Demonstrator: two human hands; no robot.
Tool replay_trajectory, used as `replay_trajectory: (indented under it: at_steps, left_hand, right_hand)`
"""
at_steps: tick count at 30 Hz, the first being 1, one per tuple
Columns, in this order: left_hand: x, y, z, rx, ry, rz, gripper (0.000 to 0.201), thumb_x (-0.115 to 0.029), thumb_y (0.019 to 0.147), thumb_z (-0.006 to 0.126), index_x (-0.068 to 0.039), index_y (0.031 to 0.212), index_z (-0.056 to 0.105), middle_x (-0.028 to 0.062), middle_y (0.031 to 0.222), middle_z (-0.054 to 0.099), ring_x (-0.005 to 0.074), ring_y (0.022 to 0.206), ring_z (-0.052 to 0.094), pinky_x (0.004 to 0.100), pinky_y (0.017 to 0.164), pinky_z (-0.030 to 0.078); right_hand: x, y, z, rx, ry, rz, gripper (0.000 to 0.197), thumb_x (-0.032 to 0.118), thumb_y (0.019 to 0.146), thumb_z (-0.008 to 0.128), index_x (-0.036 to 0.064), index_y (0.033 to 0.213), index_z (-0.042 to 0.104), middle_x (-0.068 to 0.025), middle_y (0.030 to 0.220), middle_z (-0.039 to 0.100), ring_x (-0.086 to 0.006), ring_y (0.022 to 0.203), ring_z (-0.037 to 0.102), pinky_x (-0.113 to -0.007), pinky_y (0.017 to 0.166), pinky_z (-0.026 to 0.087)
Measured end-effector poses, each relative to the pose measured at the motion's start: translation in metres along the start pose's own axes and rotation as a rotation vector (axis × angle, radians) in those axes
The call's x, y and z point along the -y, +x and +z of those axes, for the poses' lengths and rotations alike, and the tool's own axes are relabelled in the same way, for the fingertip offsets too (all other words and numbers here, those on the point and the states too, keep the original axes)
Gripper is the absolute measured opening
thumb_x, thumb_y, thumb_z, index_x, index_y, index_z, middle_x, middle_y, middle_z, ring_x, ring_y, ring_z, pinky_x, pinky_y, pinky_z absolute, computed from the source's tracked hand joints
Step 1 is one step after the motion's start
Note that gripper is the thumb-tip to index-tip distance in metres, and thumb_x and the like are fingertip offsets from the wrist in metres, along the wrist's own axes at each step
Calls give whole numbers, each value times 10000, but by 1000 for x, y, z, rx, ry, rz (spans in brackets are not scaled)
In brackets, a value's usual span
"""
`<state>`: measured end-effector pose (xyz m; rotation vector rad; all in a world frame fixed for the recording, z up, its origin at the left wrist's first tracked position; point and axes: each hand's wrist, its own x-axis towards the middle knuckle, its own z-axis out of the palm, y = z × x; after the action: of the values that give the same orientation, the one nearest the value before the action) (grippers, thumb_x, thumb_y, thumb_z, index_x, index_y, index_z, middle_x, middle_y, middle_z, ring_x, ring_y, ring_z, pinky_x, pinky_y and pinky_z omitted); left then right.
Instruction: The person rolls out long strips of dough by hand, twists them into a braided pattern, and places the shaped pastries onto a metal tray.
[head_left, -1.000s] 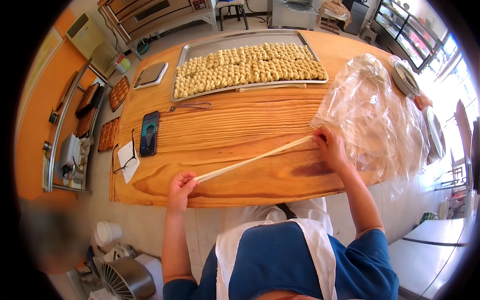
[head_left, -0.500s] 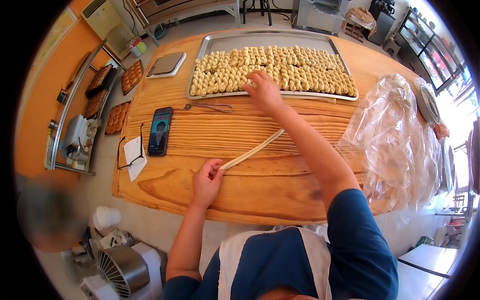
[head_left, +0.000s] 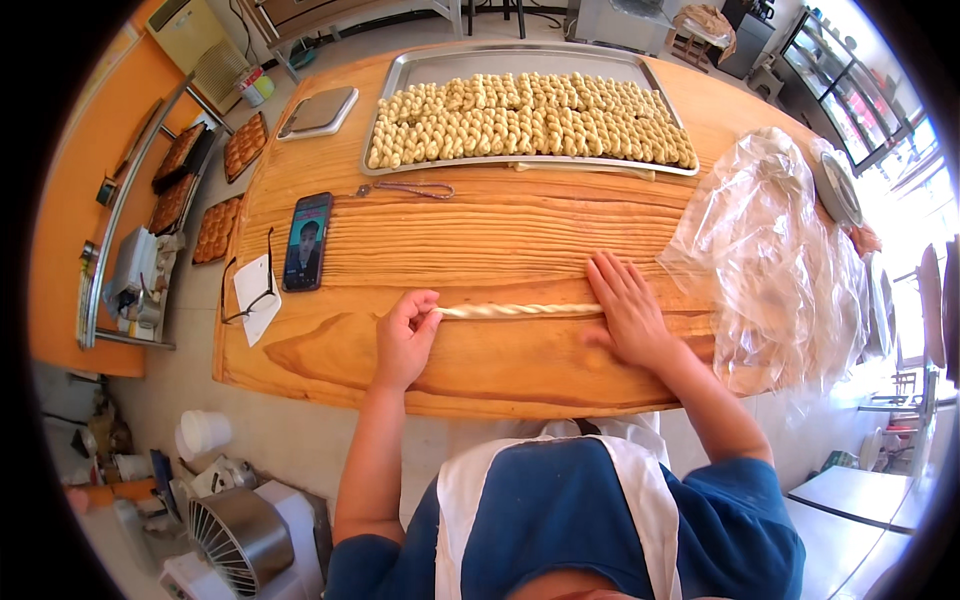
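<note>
A pale twisted dough strand [head_left: 520,311] lies across the wooden table [head_left: 480,365], stretched between my two hands. Its left end is pinched in the fingers of my left hand [head_left: 408,335]. Over its right end my right hand [head_left: 630,312] lies palm down, fingers stretched out flat on the dough and wood; the thumb is smeared by motion. Beyond my hands, a large metal tray [head_left: 600,62] holds rows of braided dough pieces [head_left: 530,125] set close together.
A phone [head_left: 306,243], a cord with a small clasp [head_left: 405,188], and eyeglasses [head_left: 262,295] on white paper lie to the left. Behind them is a kitchen scale [head_left: 318,112]. Crumpled clear plastic sheeting [head_left: 770,270] covers the table's right side. Trays of browned buns [head_left: 217,230] stand beyond the left edge.
My right hand has come back from the tray to the right end of the dough. The strand now lies straight and twisted, where two loose strands ran slantwise before.
</note>
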<state>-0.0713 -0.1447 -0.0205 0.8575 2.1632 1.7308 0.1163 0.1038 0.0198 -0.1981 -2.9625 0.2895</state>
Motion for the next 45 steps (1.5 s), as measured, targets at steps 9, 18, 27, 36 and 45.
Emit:
replay_trajectory:
  at_steps: [9, 18, 27, 36, 45]
  left_hand:
    - [-10, 2, 2, 47, 81, -23, 217, -33, 765, 630, -21, 976, 582, 17, 764, 598, 51, 617, 505, 189, 571, 428]
    - [2, 7, 2, -49, 26, 14, 184, -21, 785, 603, -23, 967, 571, 22, 768, 589, 65, 647, 513, 199, 588, 432]
    - [4, 4, -2, -64, 16, -52, 189, -19, 791, 600, -20, 977, 567, 22, 781, 587, 69, 668, 517, 199, 609, 432]
    - [6, 4, -2, -51, -79, -9, 224, 8, 768, 613, -22, 985, 568, 10, 794, 587, 50, 674, 508, 184, 594, 422]
    - [-7, 5, 0, -11, 20, -23, 230, 16, 748, 625, -28, 968, 576, 4, 802, 588, 31, 637, 480, 171, 565, 406]
  right_hand:
    - [12, -70, -5, -257, 87, 60, 278, 90, 665, 561, 37, 936, 594, -101, 956, 595, -266, 906, 553, -391, 792, 412]
    - [-62, 52, 7, -504, -66, -148, 120, 53, 673, 518, 68, 776, 579, -60, 761, 563, -236, 748, 529, -342, 700, 409]
    - [-47, 96, 11, -185, 94, 317, 216, 250, 766, 621, 38, 792, 589, -78, 785, 568, -267, 819, 531, -382, 723, 421]
    - [-8, -6, 3, -89, 0, 99, 514, 210, 809, 555, 1, 1249, 394, -164, 1321, 371, -278, 1259, 307, -395, 1041, 235]
    - [-19, -20, 5, -343, 52, 73, 112, 50, 685, 540, 62, 788, 583, -73, 806, 588, -271, 786, 543, -369, 698, 417]
